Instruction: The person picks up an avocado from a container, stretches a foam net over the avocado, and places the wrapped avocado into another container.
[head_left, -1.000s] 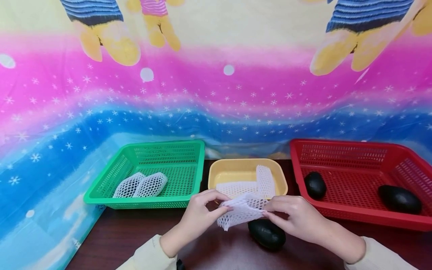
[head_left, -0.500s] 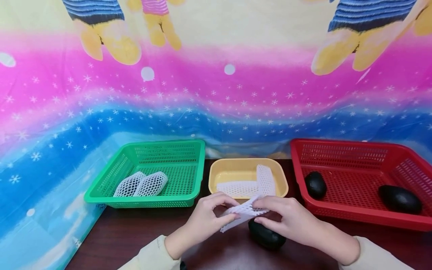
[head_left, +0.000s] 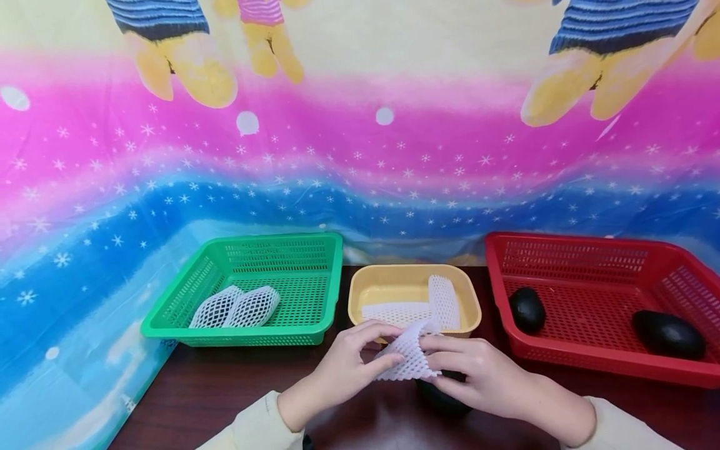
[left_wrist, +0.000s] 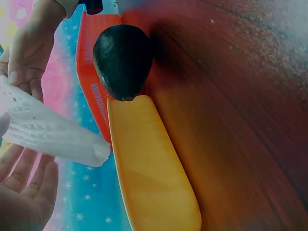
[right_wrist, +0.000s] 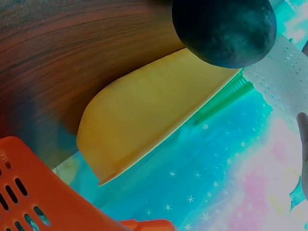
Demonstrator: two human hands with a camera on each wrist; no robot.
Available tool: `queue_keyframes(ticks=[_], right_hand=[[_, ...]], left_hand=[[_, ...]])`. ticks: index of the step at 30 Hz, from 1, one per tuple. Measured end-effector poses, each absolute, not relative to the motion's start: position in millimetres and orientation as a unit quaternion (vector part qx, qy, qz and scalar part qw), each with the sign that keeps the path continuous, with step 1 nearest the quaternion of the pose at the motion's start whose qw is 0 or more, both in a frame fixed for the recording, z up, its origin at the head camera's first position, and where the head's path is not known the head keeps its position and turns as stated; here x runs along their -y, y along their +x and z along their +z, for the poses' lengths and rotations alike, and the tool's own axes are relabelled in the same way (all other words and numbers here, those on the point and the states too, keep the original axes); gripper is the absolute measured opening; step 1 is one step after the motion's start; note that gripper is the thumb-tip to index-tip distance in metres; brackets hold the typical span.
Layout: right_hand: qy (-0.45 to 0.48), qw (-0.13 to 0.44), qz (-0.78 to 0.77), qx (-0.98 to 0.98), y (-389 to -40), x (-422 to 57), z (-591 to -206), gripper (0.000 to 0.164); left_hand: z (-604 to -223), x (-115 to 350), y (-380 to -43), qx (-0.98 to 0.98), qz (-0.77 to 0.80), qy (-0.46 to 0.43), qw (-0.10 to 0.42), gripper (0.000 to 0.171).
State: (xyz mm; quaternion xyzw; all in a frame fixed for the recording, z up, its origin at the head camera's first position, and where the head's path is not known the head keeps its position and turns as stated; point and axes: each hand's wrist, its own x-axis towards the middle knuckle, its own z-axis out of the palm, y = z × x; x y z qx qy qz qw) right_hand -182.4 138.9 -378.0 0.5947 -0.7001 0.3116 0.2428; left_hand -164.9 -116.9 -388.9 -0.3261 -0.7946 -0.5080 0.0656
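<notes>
A white foam net sleeve (head_left: 409, 357) is held up between both hands, over the table in front of the yellow tub (head_left: 388, 289). My left hand (head_left: 344, 370) pinches its left side between thumb and fingers. At its right end my right hand (head_left: 488, 376) grips the edge, some fingertips hidden by the mesh. Just below lies a dark avocado (head_left: 443, 400) on the table, partly covered by the right hand and sleeve. The left wrist view shows the avocado (left_wrist: 122, 62) apart from the sleeve (left_wrist: 53, 130). Two more flat sleeves (head_left: 444, 301) lie in the tub.
On the left stands a green basket (head_left: 253, 339) with two net-covered avocados (head_left: 251, 306). A red basket (head_left: 607, 367) on the right holds two bare avocados (head_left: 668, 334). Behind everything hangs a printed cloth (head_left: 394, 169); the table (head_left: 225, 381) is dark wood.
The right hand's fingers have shifted at the sleeve's right end, and the sleeve has turned and spread between the hands. It now hides more of the avocado beneath.
</notes>
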Motion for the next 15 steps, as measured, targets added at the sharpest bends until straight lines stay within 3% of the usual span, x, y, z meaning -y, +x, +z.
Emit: queue_keyframes(ticks=[9, 15], right_hand=[[0.563, 0.287, 0.313, 0.709, -184.6, -139.3, -376.8, 0.024], [0.534, 0.302, 0.309, 0.727, -186.2, -144.8, -378.7, 0.026]], left_hand=[[-388.8, 124.9, -168.8, 0.796, -0.479, -0.317, 0.190, 0.019], [-389.0, 134.8, -170.6, 0.801, -0.466, -0.292, 0.235, 0.016]])
